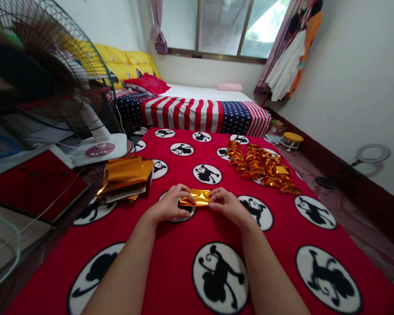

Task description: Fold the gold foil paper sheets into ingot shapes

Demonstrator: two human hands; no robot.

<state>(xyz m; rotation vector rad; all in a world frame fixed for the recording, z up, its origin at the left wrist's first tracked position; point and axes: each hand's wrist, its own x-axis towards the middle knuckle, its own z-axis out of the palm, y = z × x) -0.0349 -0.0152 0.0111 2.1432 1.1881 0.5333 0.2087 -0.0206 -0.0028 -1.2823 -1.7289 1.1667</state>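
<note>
Head view: gold foil strip point(201, 197) lies on or just above the red cloth point(170, 262) covering the worktop, one hand at each end. Right hand point(229, 204): fingers closed on the right end. Left hand point(171, 203): fingers over the left end, thumb spread below the strip; can't tell if anything is pinched there.

Loose foil sheets point(123, 171) stacked at the worktop's left edge, a bit uneven. Folded foil pieces point(258, 165) grouped on the right, some touching.

Risks, my read:
- Fan point(22, 70) blades are blurred, so likely running. Stack is close to it; a draft could lift top sheets or shift the light folded pieces.
- Stack sits near the edge; a bump from the left forearm could slide it off.
- Foil is thin and shiny: uneven pull between hands could skew, crease or tear the strip.
- Soft cloth gives under pressure, so creases may come out weak.

Markings: no readable brand, label or text. Cloth has black monkey figures in white circles. Fan base point(116, 146) has a pink control panel, nothing legible.
</note>
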